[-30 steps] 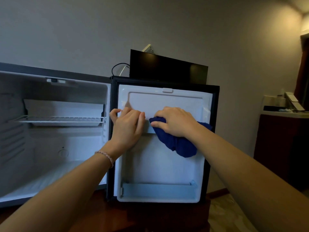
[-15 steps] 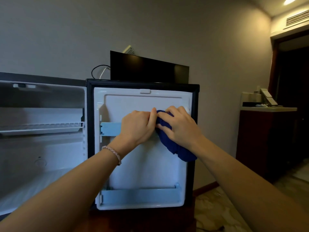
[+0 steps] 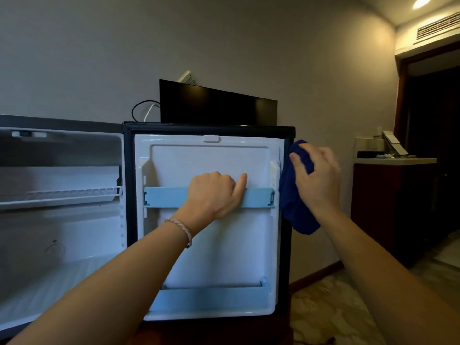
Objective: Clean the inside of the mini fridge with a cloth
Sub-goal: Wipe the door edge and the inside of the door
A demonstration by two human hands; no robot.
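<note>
The mini fridge stands open, its white cavity [image 3: 62, 232] at the left with a wire shelf [image 3: 62, 195]. The open door's white inner panel [image 3: 211, 245] faces me, black-framed. My left hand [image 3: 214, 195] grips the pale blue upper door rail [image 3: 164, 196], fingers curled over it, thumb up. My right hand [image 3: 318, 178] holds a dark blue cloth [image 3: 293, 205] at the door's right edge, just past the frame. The cloth hangs down below the hand.
A lower blue door rail [image 3: 211, 298] spans the door's bottom. A black screen [image 3: 216, 105] and cables stand behind the fridge. At the right a dark wooden cabinet [image 3: 388, 207] carries small items, and a dark doorway [image 3: 433, 145] lies beyond it. Patterned floor shows below right.
My right hand has carried the blue cloth from the middle of the door rail to the door's right edge. My left hand stays on the rail. The view has shifted rightward.
</note>
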